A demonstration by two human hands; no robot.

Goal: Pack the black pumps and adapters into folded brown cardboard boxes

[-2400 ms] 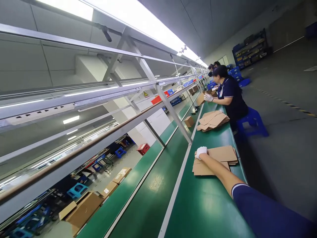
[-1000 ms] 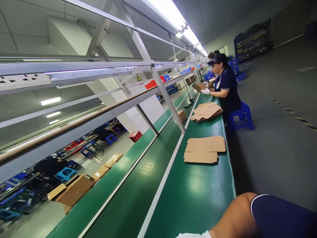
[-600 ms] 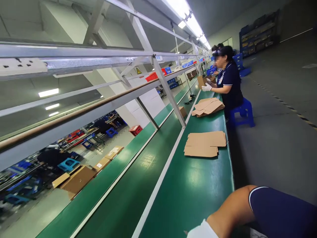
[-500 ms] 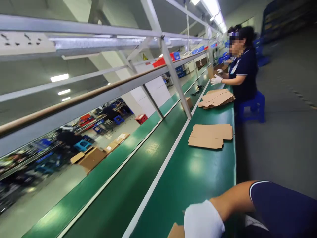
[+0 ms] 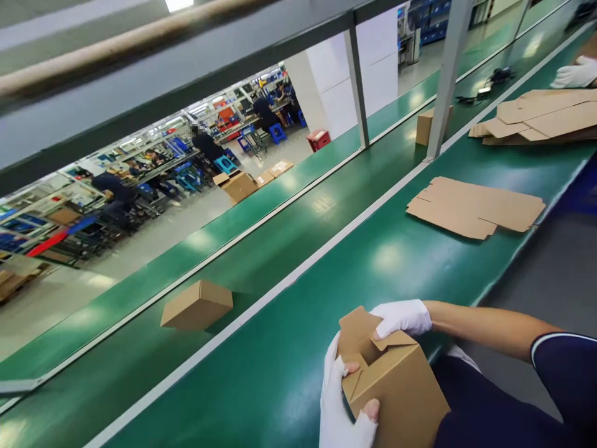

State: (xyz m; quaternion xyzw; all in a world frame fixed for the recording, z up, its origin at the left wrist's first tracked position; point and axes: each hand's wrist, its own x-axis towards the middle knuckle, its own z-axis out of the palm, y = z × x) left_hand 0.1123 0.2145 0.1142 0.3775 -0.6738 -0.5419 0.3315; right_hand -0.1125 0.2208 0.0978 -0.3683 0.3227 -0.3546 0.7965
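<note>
A brown cardboard box point(image 5: 403, 392) is held between my two white-gloved hands at the near edge of the green bench, its top flaps partly folded in around a gap. My left hand point(image 5: 339, 398) grips the box's left side, with bare fingertips showing out of the glove. At the far side of the top, my right hand point(image 5: 403, 317) is closed over the flaps, its fingers partly hidden behind the cardboard. Farther along the bench lies a flat unfolded carton point(image 5: 473, 208).
A closed small box point(image 5: 198, 306) sits on the conveyor belt point(image 5: 284, 249) to the left. Another box point(image 5: 425, 127) stands by a metal post point(image 5: 450, 81). A pile of flat cartons point(image 5: 550, 118) lies at right, near a co-worker's gloved hand point(image 5: 576, 73). Black cables point(image 5: 499, 76) rest farther up the belt.
My view has turned down and to the right. The box and both my hands are now in sight; earlier only one gloved hand and a cardboard corner showed. A closed box now appears on the belt.
</note>
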